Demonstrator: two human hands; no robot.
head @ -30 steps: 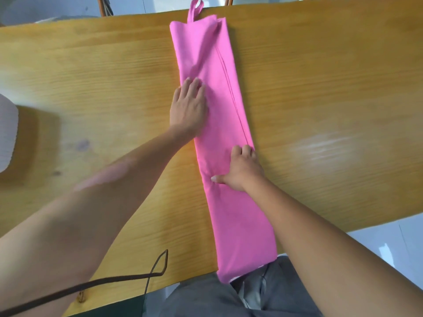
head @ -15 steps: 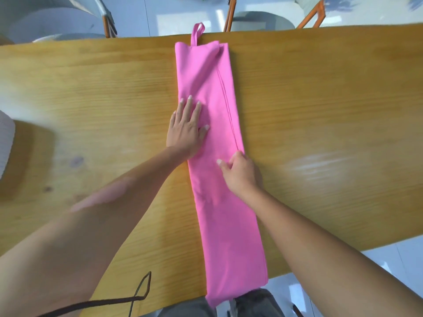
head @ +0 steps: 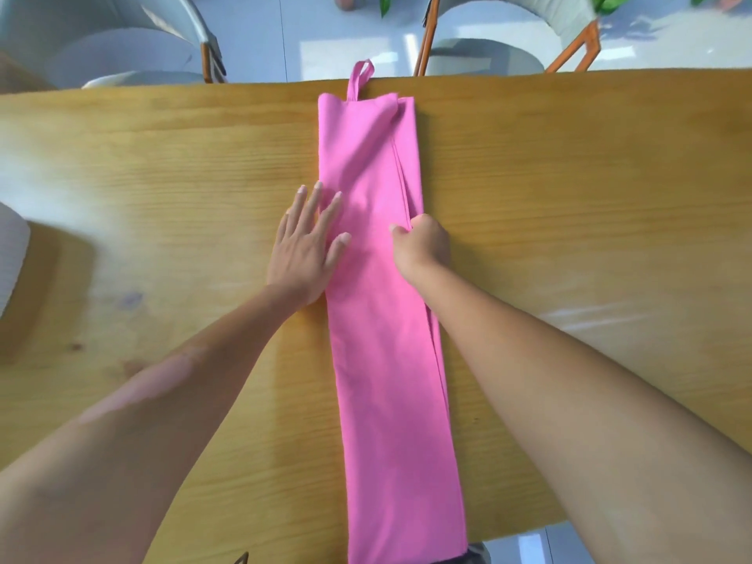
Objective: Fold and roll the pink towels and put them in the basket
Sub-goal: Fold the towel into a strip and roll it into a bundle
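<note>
A pink towel (head: 378,319), folded lengthwise into a long narrow strip, lies across the wooden table (head: 569,197) from the near edge to the far edge. Its hanging loop (head: 360,81) sticks out over the far edge. My left hand (head: 309,246) lies flat with spread fingers, pressing the towel's left edge at mid-length. My right hand (head: 425,242) is curled at the right edge, level with the left hand, and pinches the folded layers there. The towel's near end hangs off the table edge.
A white ribbed object (head: 10,258), only partly in view, stands at the table's left edge. Grey chairs with orange legs (head: 488,38) stand beyond the far edge. Bare wood lies on both sides of the towel.
My right hand has slid away from me along the towel's right edge until level with the left hand. The left hand stays flat on the left edge. The view has tilted upward.
</note>
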